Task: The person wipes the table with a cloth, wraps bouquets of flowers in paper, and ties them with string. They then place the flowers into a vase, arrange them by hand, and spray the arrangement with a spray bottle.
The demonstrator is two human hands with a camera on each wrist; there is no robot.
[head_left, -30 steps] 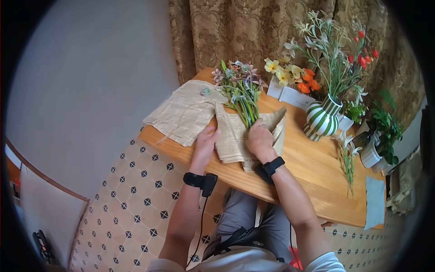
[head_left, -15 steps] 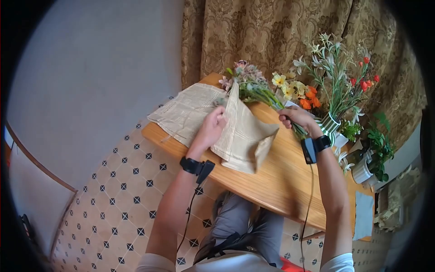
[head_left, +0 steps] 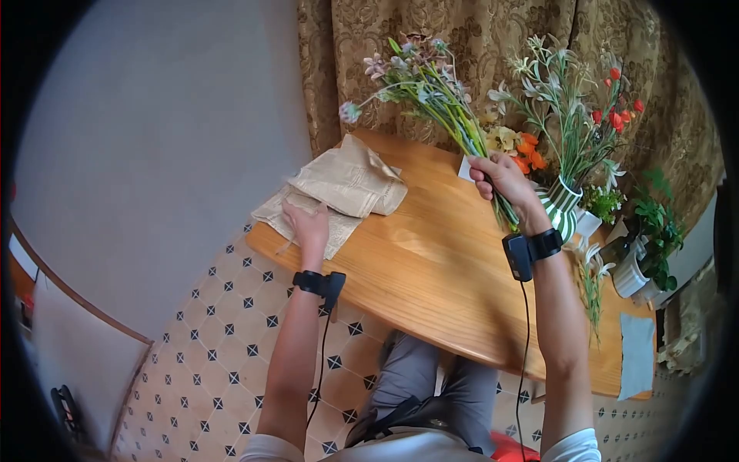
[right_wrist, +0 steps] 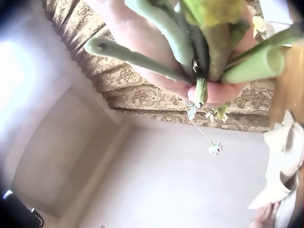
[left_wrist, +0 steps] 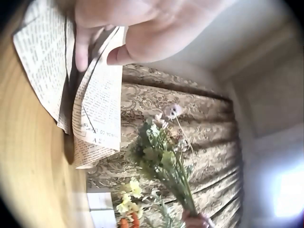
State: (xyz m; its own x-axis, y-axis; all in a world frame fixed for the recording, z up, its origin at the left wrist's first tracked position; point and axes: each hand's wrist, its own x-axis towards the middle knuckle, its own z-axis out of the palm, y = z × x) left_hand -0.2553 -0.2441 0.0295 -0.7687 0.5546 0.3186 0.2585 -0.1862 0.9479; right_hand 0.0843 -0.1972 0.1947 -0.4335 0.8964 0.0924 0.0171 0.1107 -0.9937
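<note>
My right hand grips a bouquet of pinkish-purple flowers by its green stems, raised over the back of the table. The cut stem ends fan out below the fist in the right wrist view. One flower on a thin stalk droops out to the left. At the table's left end my left hand holds the edge of brown newsprint wrapping paper, which is folded over on itself. Up close in the left wrist view, the paper passes between thumb and forefinger.
On the wooden table, a green-and-white striped vase holds tall flowers at the right. Yellow and orange flowers stand behind the right hand. Loose white lilies, a potted plant and a grey cloth line the right end.
My right hand has lifted the bouquet off the paper, up and to the right. My left hand has moved left, carrying the front sheet of paper over onto the other sheet.
</note>
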